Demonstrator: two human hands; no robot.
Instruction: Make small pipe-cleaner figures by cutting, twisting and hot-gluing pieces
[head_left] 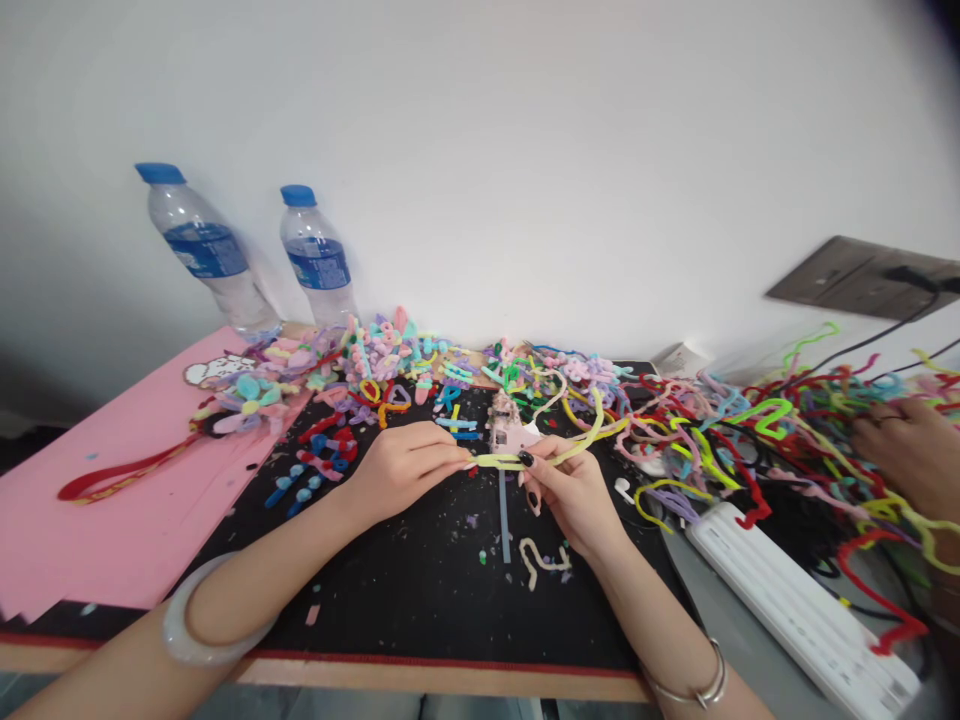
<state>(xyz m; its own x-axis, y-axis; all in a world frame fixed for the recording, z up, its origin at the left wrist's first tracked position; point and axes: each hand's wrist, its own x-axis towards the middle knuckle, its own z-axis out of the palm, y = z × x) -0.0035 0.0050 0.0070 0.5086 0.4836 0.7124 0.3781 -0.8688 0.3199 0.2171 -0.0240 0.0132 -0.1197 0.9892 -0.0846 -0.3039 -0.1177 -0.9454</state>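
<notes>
Between my two hands, a pale yellow pipe cleaner [498, 461] is stretched level over the black mat [420, 600], folded so that strands lie side by side. My left hand [409, 465] pinches its left end with thumb and fingertips. The fingers of my right hand [574, 490] close on it farther right, and its long loose end loops up and away. Just behind the strands lies a pale pink glue gun [511, 432] with a crusted front. A translucent glue stick [505, 520] points from it toward me. A bent cream pipe cleaner piece [531, 565] rests near my right hand.
Finished fuzzy pieces [386, 350] crowd the wall side. Two water bottles [319, 260] stand at back left by a pink sheet [112, 480]. Rightward are tangled pipe cleaners [705, 410], a white power strip [795, 610], a wall socket [847, 280] and another person's hand [911, 450].
</notes>
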